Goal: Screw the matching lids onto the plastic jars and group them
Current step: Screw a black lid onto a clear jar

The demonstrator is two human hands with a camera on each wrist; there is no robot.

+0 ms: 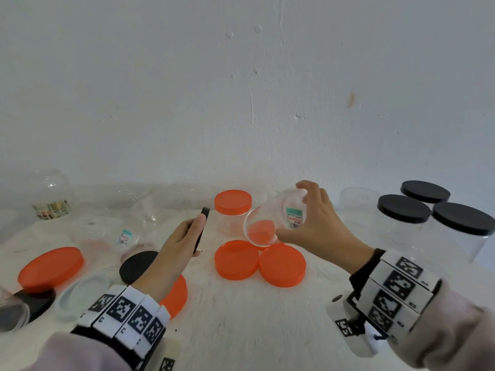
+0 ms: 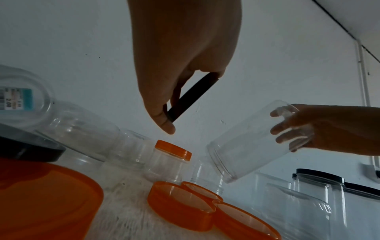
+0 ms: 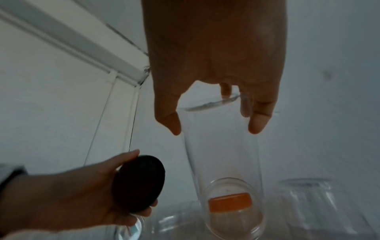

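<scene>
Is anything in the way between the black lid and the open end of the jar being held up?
Nothing visible. The left hand holds the black lid, the right hand holds the clear jar tilted, mouth toward the lid, with open air between them.

head view: bright, even daylight, soft shadows, edges bend
wrist views: dim, bluish, hands backlit, a bit blurry

Bare desk lies open in front; orange lids crowd the centre; black-lidded jars wall the right; lying clear jars block the left rear.
</scene>
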